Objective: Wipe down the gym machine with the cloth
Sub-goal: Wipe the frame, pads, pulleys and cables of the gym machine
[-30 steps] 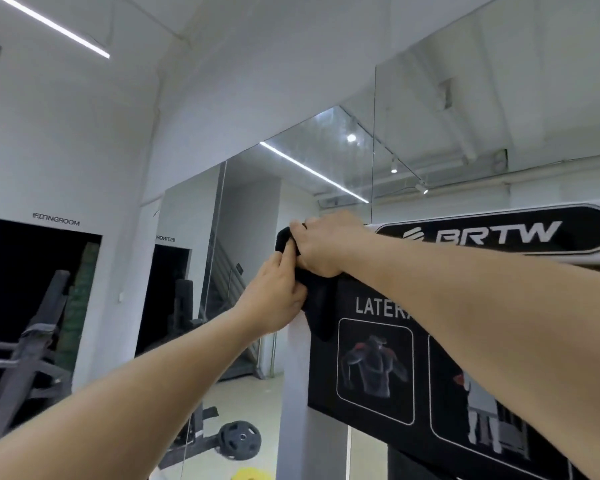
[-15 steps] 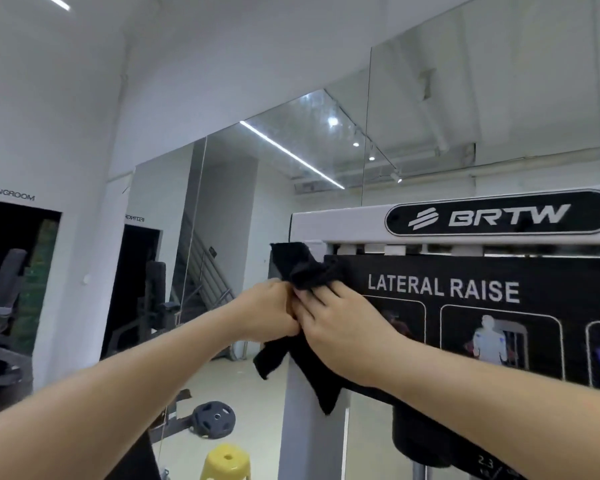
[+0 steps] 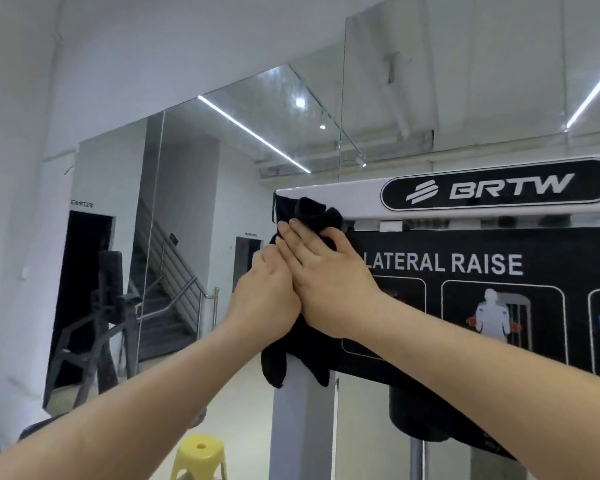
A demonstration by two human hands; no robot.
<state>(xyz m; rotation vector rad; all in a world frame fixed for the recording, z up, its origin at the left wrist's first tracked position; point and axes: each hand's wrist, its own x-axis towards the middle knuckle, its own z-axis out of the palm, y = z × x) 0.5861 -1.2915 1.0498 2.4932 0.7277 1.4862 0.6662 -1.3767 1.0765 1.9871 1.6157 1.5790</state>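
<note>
Pressing the black cloth (image 3: 313,212) against the upper left corner of the lateral raise machine (image 3: 291,427), the right hand (image 3: 326,282) lies with fingers nearly straight over the bunched fabric. The left hand (image 3: 267,301) sits tight beside it, fingers curled on the cloth's hanging part. To my eye, flattening that bunch and stroking evenly along the white top bar (image 3: 357,192) before the instruction placard (image 3: 465,306) would clean best.
</note>
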